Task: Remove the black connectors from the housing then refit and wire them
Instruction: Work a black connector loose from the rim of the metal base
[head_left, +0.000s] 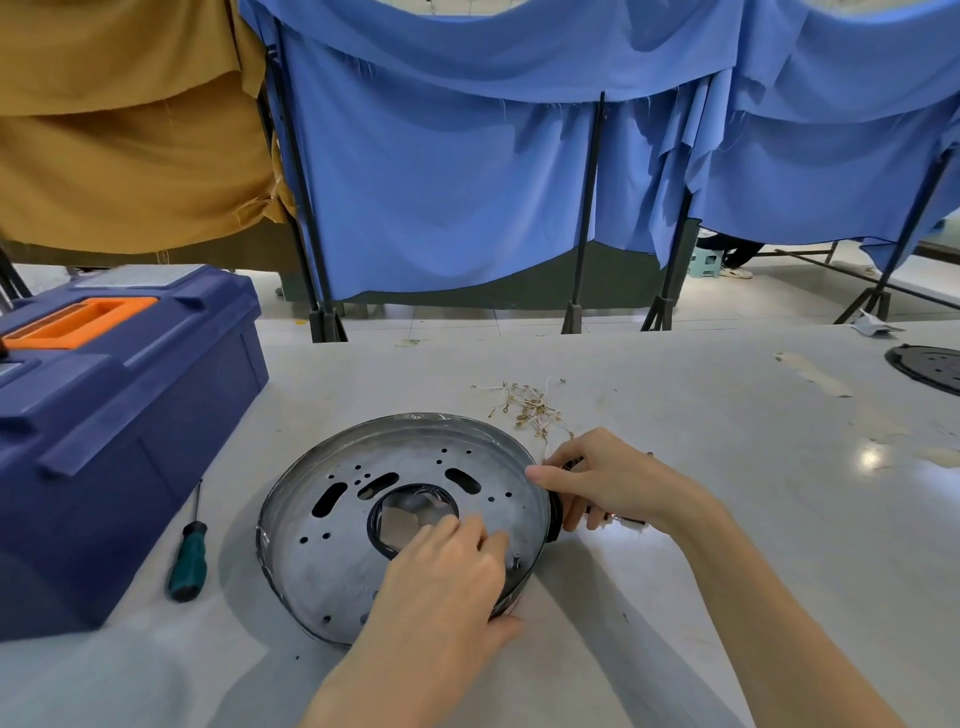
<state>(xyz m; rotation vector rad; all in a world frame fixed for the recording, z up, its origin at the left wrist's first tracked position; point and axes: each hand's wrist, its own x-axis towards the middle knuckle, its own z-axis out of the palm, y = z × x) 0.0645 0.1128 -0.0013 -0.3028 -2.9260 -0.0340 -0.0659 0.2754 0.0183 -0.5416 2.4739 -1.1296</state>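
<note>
A round grey metal housing (363, 499) with slots, small holes and a centre opening lies flat on the table. My left hand (447, 566) rests on its near right part, fingers on the plate and thumb over the rim. At the right rim my right hand (608, 480) grips a black connector (574, 463) on the outside wall, thumb hooked over the edge. Most of the connector is hidden under the fingers. A small white-and-black piece (631, 521) shows just behind that hand.
A bundle of short wires with brass terminals (530, 405) lies beyond the housing. A green-handled screwdriver (189, 556) lies left of it, beside a blue toolbox (104, 415). Another dark round plate (930, 366) sits at the far right edge. Blue and tan curtains hang behind.
</note>
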